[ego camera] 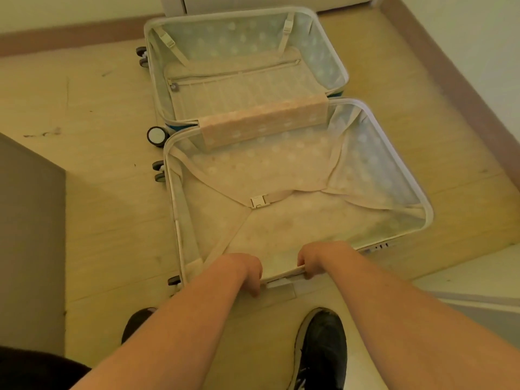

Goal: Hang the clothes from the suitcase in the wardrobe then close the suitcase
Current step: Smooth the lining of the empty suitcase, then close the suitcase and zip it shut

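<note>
A suitcase (281, 170) lies open flat on the floor (92, 114), both halves showing only their pale dotted lining. In the near half, elastic straps meet at a fastened buckle (259, 201). At the near rim, the left hand (247, 270) and right hand (316, 260) each curl their fingers over the edge, gripping it. Below the rim, black shoes (320, 347) stand on the floor.
</note>
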`<state>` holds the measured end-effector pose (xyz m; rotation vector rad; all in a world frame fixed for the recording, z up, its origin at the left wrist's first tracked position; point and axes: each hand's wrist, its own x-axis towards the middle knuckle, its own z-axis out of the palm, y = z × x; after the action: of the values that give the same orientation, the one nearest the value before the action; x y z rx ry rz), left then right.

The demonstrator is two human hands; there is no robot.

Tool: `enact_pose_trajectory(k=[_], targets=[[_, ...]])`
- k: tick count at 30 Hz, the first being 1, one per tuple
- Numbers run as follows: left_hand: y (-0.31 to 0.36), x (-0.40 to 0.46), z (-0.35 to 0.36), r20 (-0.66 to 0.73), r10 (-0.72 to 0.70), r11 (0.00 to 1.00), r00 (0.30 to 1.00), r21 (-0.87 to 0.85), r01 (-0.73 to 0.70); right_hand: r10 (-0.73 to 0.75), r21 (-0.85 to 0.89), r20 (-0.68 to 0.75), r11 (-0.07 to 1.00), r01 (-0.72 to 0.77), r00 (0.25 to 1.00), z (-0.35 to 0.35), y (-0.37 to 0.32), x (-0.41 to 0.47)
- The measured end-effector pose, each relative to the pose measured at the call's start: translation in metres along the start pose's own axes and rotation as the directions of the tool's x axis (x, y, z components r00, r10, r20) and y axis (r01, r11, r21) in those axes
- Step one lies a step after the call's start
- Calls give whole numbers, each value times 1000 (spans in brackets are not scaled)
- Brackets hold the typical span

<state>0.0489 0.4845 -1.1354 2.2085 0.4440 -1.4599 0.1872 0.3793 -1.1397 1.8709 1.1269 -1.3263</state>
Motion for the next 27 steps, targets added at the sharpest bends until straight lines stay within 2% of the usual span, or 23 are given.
enact_pose_trajectory(k=[4,10,14,19,21,23,25,27], targets=[[6,-11,-2,-42,-21,999,999,24,22,26,-16,-32,1000,-26,999,-6,1,-5],[14,-71,-54,81,-107,994,991,2,107,133,-162,57,979,-122,990,-64,1,-54],[17,-126,-98,103,-118,993,988,-9,119,238,-69,127,971,-231,963,-115,-3,-104],[-3,-175,-148,140,-148,971,979,-167,170,246,127,71,959,-253,967,-168,3,-171],[-12,-195,-171,108,-154,949,982,-259,178,269,158,24,950,-269,963,-190,9,-197],[-21,-214,-189,7,-159,927,987,-344,152,290,199,-36,940,-278,956,-213,15,-216],[-27,-231,-204,-148,-154,933,977,-346,95,277,273,-81,930,-246,957,-234,20,-231],[-30,-245,-214,-324,-125,942,938,-336,10,248,331,-183,927,-179,951,-250,26,-239]])
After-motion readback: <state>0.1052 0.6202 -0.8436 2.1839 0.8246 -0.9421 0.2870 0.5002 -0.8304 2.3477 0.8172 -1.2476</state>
